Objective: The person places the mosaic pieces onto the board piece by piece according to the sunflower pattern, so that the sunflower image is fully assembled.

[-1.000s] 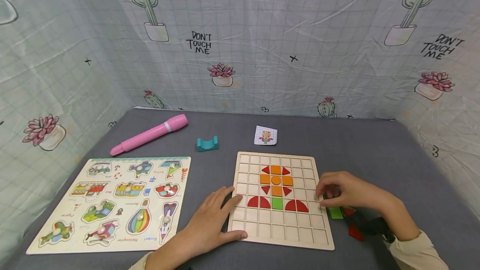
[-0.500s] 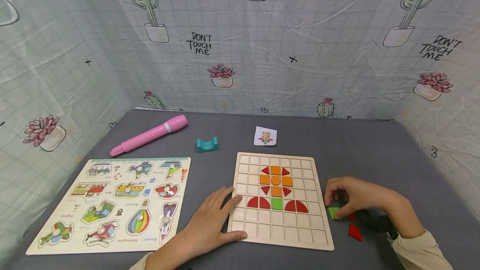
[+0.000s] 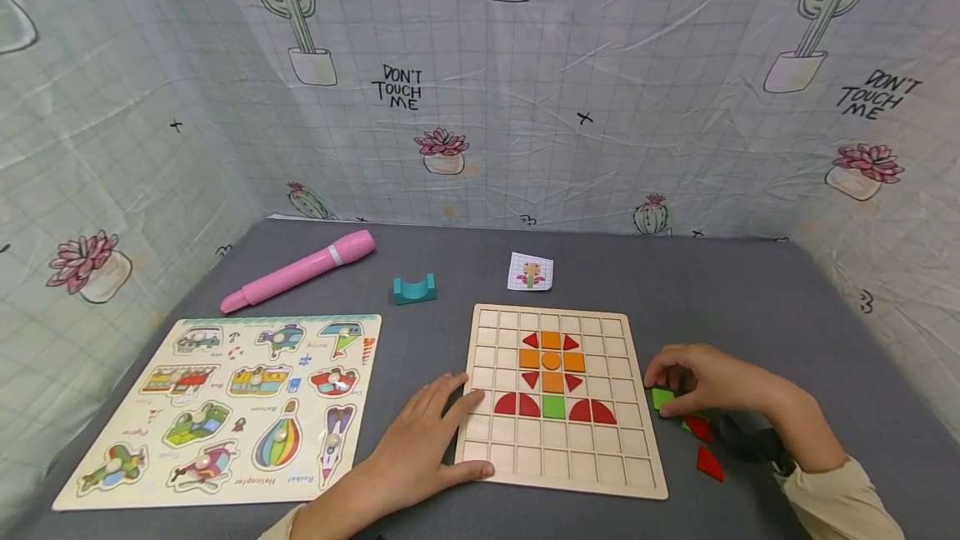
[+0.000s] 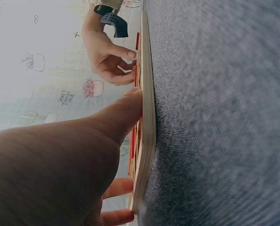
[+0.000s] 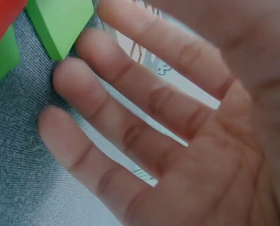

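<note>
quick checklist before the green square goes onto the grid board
1. Right hand holds the green square: ok in the head view, fingers pinch it beside the board's right edge; the right wrist view shows a finger at its corner.
2. Left hand steadies the grid board: ok, it rests on the left edge.
3. Free cells below the placed green square: ok, the lower rows are bare.
4. Pattern card readable: cannot tell, too small.
5. Spare red pieces clear of the board: ok, they lie on the cloth to the right.
</note>
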A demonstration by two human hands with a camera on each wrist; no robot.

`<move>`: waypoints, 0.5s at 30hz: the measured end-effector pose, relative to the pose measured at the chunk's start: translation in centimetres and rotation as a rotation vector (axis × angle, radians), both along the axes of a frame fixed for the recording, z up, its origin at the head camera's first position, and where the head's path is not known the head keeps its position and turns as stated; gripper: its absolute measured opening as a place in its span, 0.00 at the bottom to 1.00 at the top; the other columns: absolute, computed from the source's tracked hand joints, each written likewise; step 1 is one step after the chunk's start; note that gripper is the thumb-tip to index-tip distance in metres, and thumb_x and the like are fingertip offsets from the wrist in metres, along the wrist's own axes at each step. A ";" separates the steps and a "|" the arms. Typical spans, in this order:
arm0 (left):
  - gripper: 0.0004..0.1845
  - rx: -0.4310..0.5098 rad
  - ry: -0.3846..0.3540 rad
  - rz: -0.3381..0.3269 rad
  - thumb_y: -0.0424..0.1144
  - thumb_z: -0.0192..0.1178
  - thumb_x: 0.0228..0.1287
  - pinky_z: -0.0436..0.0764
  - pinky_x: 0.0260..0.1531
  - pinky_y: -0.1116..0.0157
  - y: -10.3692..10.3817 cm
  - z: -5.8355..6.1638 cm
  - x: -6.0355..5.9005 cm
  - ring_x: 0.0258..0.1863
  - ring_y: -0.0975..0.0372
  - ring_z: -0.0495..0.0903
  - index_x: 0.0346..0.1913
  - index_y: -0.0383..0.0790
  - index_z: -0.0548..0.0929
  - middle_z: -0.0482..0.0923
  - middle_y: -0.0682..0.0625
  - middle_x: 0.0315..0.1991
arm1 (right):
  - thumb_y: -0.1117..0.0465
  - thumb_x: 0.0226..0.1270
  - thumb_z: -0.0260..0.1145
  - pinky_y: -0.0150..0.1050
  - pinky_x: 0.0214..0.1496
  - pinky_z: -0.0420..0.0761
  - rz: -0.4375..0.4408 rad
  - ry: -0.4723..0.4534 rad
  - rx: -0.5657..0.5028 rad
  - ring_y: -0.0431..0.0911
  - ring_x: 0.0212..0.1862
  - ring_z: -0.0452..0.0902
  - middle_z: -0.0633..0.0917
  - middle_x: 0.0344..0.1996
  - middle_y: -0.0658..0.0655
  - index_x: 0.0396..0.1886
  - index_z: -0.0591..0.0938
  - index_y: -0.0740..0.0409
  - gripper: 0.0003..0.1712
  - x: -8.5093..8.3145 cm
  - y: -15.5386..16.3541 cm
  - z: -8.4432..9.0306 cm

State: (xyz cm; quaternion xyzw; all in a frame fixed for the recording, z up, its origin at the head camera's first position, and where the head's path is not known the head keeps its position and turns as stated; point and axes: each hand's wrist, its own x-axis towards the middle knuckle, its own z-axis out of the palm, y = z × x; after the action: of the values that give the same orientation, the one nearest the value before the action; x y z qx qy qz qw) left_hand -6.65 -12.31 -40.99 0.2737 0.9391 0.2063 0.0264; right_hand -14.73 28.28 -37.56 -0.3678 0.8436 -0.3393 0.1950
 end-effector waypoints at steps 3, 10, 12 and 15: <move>0.43 -0.003 0.000 0.000 0.67 0.61 0.58 0.59 0.69 0.45 0.0 -0.1 0.0 0.72 0.47 0.57 0.70 0.45 0.68 0.59 0.43 0.72 | 0.60 0.57 0.75 0.33 0.31 0.78 -0.002 -0.020 0.004 0.40 0.34 0.73 0.78 0.35 0.49 0.43 0.81 0.59 0.16 0.0 0.0 -0.1; 0.43 0.019 0.011 -0.009 0.69 0.59 0.58 0.60 0.68 0.44 0.0 0.0 0.0 0.71 0.46 0.58 0.70 0.44 0.68 0.59 0.43 0.72 | 0.63 0.56 0.75 0.34 0.33 0.80 -0.015 -0.029 0.021 0.37 0.34 0.73 0.79 0.35 0.48 0.42 0.81 0.60 0.15 -0.1 -0.2 -0.2; 0.43 0.022 0.015 -0.011 0.69 0.58 0.58 0.60 0.68 0.44 -0.1 0.0 0.0 0.71 0.46 0.59 0.70 0.44 0.69 0.59 0.43 0.72 | 0.63 0.56 0.74 0.34 0.34 0.80 -0.021 -0.018 0.028 0.36 0.35 0.74 0.79 0.36 0.47 0.42 0.82 0.59 0.14 -0.1 -0.2 -0.1; 0.43 0.018 0.019 -0.012 0.69 0.58 0.59 0.60 0.68 0.44 -0.1 0.0 0.0 0.71 0.46 0.59 0.70 0.44 0.69 0.59 0.43 0.72 | 0.63 0.58 0.73 0.34 0.34 0.80 -0.022 0.018 0.021 0.36 0.35 0.74 0.79 0.37 0.48 0.42 0.82 0.58 0.13 -0.1 -0.1 -0.1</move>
State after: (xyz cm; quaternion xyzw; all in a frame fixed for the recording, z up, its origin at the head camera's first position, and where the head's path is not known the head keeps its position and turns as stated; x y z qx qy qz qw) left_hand -6.68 -12.37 -41.01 0.2814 0.9358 0.2119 0.0165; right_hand -14.85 28.15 -37.68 -0.3596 0.8529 -0.3289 0.1875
